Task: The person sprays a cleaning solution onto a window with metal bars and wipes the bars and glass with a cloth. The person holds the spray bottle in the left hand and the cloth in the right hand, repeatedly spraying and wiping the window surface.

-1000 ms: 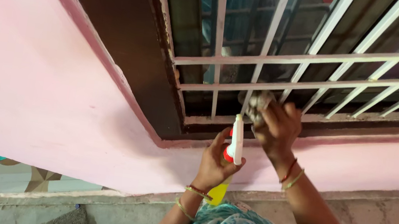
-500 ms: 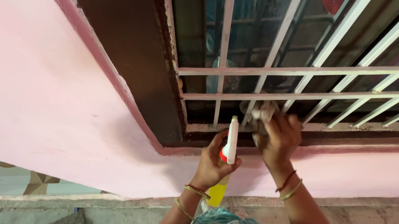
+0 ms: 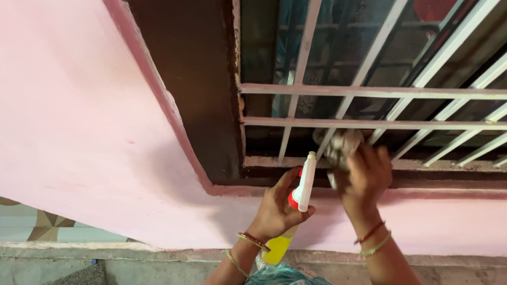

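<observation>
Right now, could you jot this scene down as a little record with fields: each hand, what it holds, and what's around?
left hand: grip closed around a spray bottle, white nozzle up, yellow body below the hand
right hand: presses a crumpled grey cloth against the window grille
window grille: white metal bars in a dark brown frame
wall: pink
wrists: bangles on both

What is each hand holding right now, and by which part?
The left hand grips a spray bottle by its neck, under the white nozzle. The right hand holds a bunched grey cloth against the window bars.
</observation>
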